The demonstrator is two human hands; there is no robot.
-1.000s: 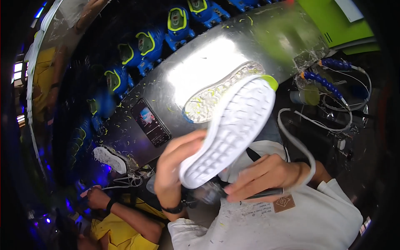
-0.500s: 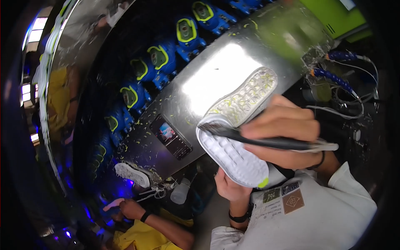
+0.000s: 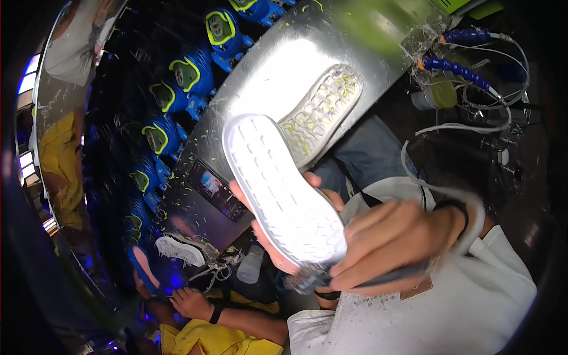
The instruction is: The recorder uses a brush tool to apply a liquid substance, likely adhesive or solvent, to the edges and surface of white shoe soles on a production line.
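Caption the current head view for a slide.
Left hand holds a white shoe sole; right hand grips a dark tool near the sole's lower end.

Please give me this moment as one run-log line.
left hand: holds white sole; right hand: grips dark tool near sole's lower end; metal table: flecked sole, phone

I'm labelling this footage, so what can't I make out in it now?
All in the head view:
- Most of the left hand: hidden behind the white sole.
- Lower left end of the other sole: covered by the white sole.
- Bristle tips of the brush in the right hand: blurred.
- Phone screen: details too small.
- Green panel: cut off by the upper edge.
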